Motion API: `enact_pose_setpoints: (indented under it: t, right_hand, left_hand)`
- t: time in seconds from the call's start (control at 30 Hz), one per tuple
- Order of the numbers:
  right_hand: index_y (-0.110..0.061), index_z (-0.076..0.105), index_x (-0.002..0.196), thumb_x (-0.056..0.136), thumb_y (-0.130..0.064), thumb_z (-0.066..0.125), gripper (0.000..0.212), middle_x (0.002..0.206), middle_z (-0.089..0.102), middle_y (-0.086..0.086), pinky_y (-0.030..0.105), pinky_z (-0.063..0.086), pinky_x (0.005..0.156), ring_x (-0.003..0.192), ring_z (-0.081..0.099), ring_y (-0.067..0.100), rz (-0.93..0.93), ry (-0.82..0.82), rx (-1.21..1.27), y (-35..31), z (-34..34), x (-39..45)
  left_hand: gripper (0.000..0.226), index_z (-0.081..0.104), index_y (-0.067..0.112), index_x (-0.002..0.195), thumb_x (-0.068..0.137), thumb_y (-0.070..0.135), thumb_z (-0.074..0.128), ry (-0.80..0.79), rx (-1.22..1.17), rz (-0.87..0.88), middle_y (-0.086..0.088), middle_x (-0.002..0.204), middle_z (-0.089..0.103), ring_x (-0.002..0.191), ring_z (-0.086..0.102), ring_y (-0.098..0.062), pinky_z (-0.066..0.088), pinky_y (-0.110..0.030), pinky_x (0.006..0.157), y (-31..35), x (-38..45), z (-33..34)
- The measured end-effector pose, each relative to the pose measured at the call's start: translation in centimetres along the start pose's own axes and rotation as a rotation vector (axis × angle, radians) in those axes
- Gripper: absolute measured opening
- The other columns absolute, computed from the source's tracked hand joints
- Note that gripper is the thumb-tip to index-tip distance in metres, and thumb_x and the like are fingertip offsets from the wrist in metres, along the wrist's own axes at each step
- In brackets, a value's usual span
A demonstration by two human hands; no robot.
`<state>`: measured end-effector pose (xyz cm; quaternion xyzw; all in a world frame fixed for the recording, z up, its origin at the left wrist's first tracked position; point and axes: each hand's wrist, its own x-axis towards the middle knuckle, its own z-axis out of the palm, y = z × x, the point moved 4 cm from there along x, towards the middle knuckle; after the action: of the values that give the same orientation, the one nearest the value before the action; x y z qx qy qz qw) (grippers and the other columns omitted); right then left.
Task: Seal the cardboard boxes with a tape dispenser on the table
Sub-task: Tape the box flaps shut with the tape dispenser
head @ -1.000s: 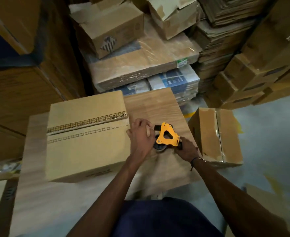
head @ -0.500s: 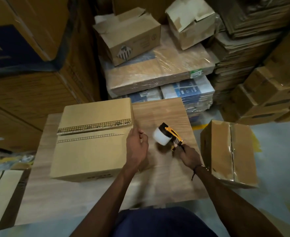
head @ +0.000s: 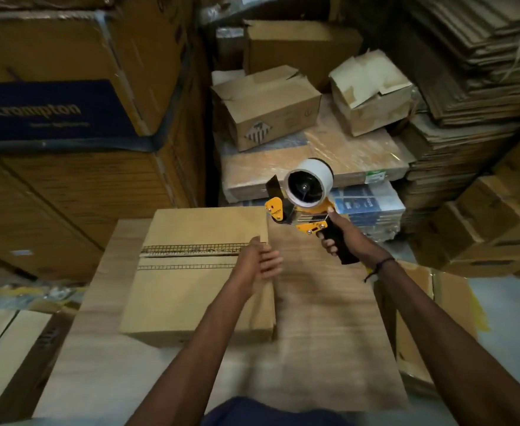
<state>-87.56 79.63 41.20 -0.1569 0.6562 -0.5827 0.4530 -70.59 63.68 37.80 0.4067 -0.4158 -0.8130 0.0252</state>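
Note:
A closed cardboard box [head: 191, 290] lies on the wooden table [head: 329, 333], its top seam running left to right with dark mesh strips along it. My right hand [head: 341, 235] grips the black handle of a yellow tape dispenser [head: 304, 198] with a white tape roll, held in the air above the table's far right part. My left hand [head: 261, 265] hovers with straight fingers at the box's right edge, near the seam's end.
Big stacked cartons [head: 68, 133] rise at the left. Loose boxes [head: 267, 109] and wrapped boards sit behind the table. Flattened cardboard stacks [head: 473, 87] fill the right. A taped box [head: 430, 302] stands on the floor right of the table.
My right hand has lifted the dispenser from the table up into the air. My left hand let go of it and moved left to the box's edge. The view tilted upward.

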Motion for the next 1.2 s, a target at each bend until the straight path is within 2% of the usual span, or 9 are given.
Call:
enact_pose_setpoints:
  t: [0.1,0.2,0.3,0.4,0.67,0.83,0.93,1.03,1.2]
  right_hand:
    - [-0.007,0.052,0.084,0.095,-0.068,0.04,0.064,0.065,0.047,-0.001,0.02,0.033,0.046,0.051,0.038,0.011,0.004,-0.157,0.033,-2.3,5.0,1.0]
    - [-0.007,0.05,0.088,0.092,-0.068,0.048,0.062,0.07,0.052,-0.001,0.019,0.034,0.047,0.053,0.04,0.01,-0.007,-0.261,0.043,-3.3,9.7,2.3]
    - [-0.006,0.054,0.089,0.074,-0.078,0.072,0.075,0.075,0.054,0.003,0.019,0.037,0.046,0.055,0.042,0.011,0.021,-0.345,0.039,-3.4,13.5,4.0]
    - [-0.007,0.057,0.087,0.067,-0.08,0.077,0.079,0.076,0.05,0.006,0.02,0.038,0.045,0.055,0.042,0.012,0.07,-0.394,0.026,-3.2,17.1,5.3]
    - [-0.006,0.054,0.112,0.075,-0.074,0.076,0.081,0.078,0.054,0.006,0.021,0.04,0.045,0.056,0.043,0.012,0.055,-0.475,0.0,-3.4,23.8,8.6]
    - [-0.007,0.054,0.102,0.101,-0.06,0.043,0.054,0.076,0.052,0.002,0.017,0.034,0.045,0.055,0.04,0.01,0.083,-0.48,-0.127,-3.4,24.8,9.9]
    - [-0.007,0.053,0.097,0.098,-0.068,0.047,0.062,0.077,0.05,0.003,0.019,0.034,0.046,0.058,0.037,0.011,0.046,-0.499,-0.258,-3.1,25.2,10.4]
    - [-0.009,0.052,0.104,0.098,-0.069,0.047,0.061,0.078,0.046,0.005,0.019,0.035,0.047,0.06,0.035,0.013,0.033,-0.47,-0.278,-2.9,23.8,10.6]
    - [-0.01,0.054,0.109,0.095,-0.075,0.048,0.067,0.081,0.037,0.012,0.022,0.036,0.051,0.063,0.031,0.018,0.08,-0.432,-0.315,-1.6,20.1,10.6]
  left_hand:
    - [0.072,0.049,-0.014,0.134,0.108,0.053,0.041,-0.233,-0.371,-0.235,-0.035,0.129,0.064,0.101,0.074,-0.044,0.061,-0.056,0.086,2.9,-0.9,-1.6]
    - [0.058,0.052,-0.011,0.132,0.108,0.042,0.046,-0.252,-0.495,-0.206,-0.028,0.113,0.072,0.089,0.077,-0.032,0.066,-0.047,0.075,5.9,-2.1,-4.5]
    - [0.02,0.057,-0.002,0.118,0.107,0.011,0.048,-0.149,-0.385,-0.113,-0.018,0.092,0.072,0.078,0.072,-0.02,0.064,-0.033,0.064,7.9,-2.9,-9.0]
    - [0.009,0.061,-0.002,0.104,0.103,0.0,0.053,-0.06,-0.299,-0.078,-0.014,0.085,0.066,0.077,0.063,-0.017,0.061,-0.026,0.06,8.8,-3.8,-13.7]
    - [0.012,0.065,0.004,0.094,0.103,0.003,0.057,0.145,-0.271,0.044,-0.008,0.08,0.07,0.073,0.065,-0.013,0.057,-0.019,0.057,10.5,-5.1,-22.8]
    - [0.007,0.071,0.006,0.089,0.09,0.007,0.078,0.354,-0.031,0.25,-0.008,0.071,0.075,0.058,0.07,-0.01,0.044,-0.018,0.048,11.8,-4.7,-25.7]
    - [0.008,0.075,-0.001,0.089,0.083,-0.006,0.079,0.497,0.144,0.374,-0.014,0.074,0.075,0.062,0.076,-0.021,0.046,-0.018,0.042,12.5,-4.3,-26.1]
    - [0.01,0.076,0.002,0.089,0.084,0.005,0.084,0.623,0.296,0.526,-0.011,0.083,0.077,0.063,0.076,-0.016,0.053,-0.018,0.05,13.2,-3.8,-28.3]
    - [0.012,0.074,0.009,0.084,0.085,0.011,0.085,0.597,0.45,0.554,-0.006,0.079,0.076,0.058,0.074,-0.007,0.047,-0.012,0.047,14.2,-3.6,-31.0]
